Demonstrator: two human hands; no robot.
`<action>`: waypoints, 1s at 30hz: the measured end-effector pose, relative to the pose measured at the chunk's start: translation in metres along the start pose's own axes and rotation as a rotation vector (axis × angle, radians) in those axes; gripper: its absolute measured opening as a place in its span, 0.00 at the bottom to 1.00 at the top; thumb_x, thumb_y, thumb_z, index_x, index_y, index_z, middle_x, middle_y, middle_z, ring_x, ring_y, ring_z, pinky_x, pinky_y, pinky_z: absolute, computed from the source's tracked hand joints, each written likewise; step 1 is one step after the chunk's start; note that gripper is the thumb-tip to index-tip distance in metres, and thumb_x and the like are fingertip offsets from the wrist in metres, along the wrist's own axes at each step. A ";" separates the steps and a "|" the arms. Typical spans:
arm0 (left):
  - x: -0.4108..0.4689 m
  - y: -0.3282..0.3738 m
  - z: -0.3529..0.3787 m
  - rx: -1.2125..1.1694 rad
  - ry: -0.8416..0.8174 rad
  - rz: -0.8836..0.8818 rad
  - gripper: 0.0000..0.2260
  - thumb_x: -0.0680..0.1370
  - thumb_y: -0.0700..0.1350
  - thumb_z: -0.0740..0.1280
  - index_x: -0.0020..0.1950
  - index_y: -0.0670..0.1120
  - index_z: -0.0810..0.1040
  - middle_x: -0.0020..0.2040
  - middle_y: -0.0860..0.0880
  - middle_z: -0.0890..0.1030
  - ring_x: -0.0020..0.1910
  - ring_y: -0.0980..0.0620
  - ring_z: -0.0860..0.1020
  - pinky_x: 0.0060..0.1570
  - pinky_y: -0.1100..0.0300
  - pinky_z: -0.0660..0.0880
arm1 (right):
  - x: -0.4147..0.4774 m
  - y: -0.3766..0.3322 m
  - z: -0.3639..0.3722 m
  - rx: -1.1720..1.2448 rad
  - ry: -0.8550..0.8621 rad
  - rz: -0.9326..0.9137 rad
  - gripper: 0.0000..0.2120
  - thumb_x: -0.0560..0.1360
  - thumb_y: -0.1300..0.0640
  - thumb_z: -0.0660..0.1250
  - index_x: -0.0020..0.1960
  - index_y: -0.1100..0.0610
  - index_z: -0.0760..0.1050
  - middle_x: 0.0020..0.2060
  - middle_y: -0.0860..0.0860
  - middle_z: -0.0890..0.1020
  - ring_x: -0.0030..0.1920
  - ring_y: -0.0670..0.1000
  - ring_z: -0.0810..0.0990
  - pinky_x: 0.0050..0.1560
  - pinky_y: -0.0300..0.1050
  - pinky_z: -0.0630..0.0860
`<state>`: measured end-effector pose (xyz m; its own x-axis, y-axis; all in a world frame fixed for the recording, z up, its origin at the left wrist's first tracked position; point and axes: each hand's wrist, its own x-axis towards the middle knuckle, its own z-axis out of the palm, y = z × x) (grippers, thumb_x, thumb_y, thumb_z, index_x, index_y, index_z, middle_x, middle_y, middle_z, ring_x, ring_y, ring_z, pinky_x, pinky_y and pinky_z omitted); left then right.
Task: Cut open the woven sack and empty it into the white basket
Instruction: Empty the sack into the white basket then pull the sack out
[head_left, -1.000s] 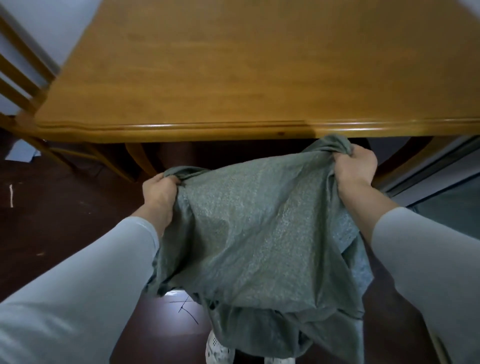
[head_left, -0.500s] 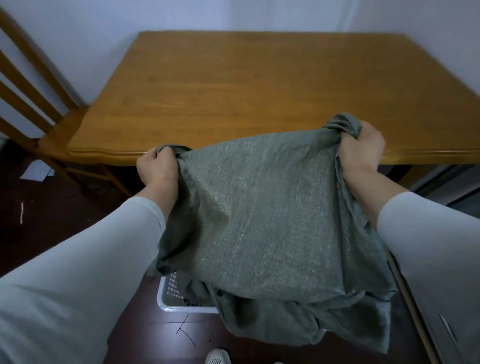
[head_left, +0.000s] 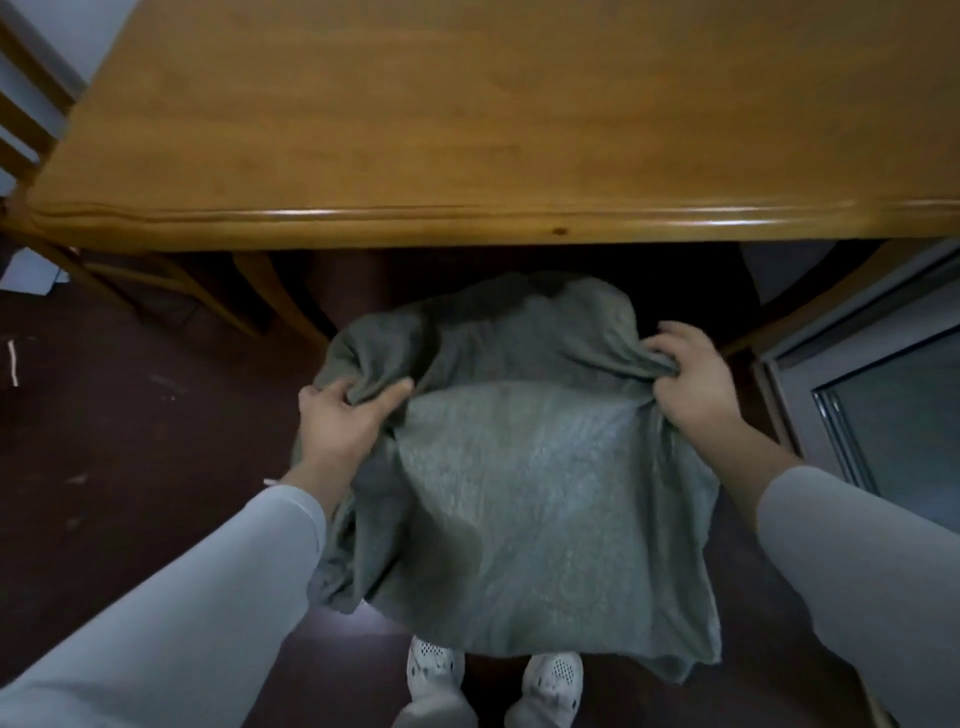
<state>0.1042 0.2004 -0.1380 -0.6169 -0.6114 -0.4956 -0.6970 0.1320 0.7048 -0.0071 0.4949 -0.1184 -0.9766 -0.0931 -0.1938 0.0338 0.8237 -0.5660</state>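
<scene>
A grey-green woven sack (head_left: 524, 483) hung limp in front of the wooden tabletop (head_left: 467, 119), below its near edge and above the dark floor (head_left: 130, 426). The left hand (head_left: 345, 418) gripped a bunched fold at the sack's left side; the right hand (head_left: 693, 384) clutched a fold at its right. White shoes (head_left: 553, 675) showed beneath the sack's lower edge.

A big wooden table (head_left: 467, 114) fills the top, with a shiny rounded edge. A wooden chair (head_left: 31, 130) stands at its left by a pale wall. The floor (head_left: 130, 415) is dark brown. A glass door (head_left: 893, 426) is at the right.
</scene>
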 end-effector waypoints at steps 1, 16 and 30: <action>-0.001 -0.008 0.006 0.073 -0.033 -0.002 0.33 0.64 0.57 0.77 0.63 0.41 0.75 0.67 0.45 0.72 0.63 0.45 0.74 0.67 0.50 0.70 | -0.001 0.006 0.009 -0.017 -0.102 -0.011 0.20 0.70 0.72 0.59 0.59 0.61 0.77 0.71 0.53 0.67 0.71 0.53 0.65 0.63 0.31 0.57; 0.089 -0.067 0.045 0.510 0.047 -0.406 0.62 0.54 0.73 0.71 0.77 0.50 0.43 0.77 0.38 0.42 0.76 0.36 0.44 0.73 0.38 0.47 | 0.048 0.070 0.091 -0.048 -0.251 0.431 0.41 0.62 0.35 0.73 0.69 0.49 0.64 0.69 0.59 0.64 0.67 0.63 0.69 0.62 0.60 0.72; 0.147 -0.141 0.119 0.490 -0.219 -0.157 0.32 0.73 0.52 0.69 0.74 0.47 0.60 0.70 0.41 0.69 0.67 0.38 0.70 0.68 0.47 0.67 | 0.051 0.081 0.233 -0.139 -0.631 0.220 0.31 0.75 0.62 0.62 0.74 0.44 0.58 0.71 0.54 0.68 0.68 0.58 0.71 0.69 0.51 0.68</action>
<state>0.0679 0.1848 -0.3703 -0.5173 -0.4837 -0.7060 -0.8427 0.4315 0.3219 -0.0046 0.4273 -0.3607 -0.6380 -0.1888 -0.7466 0.1490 0.9209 -0.3602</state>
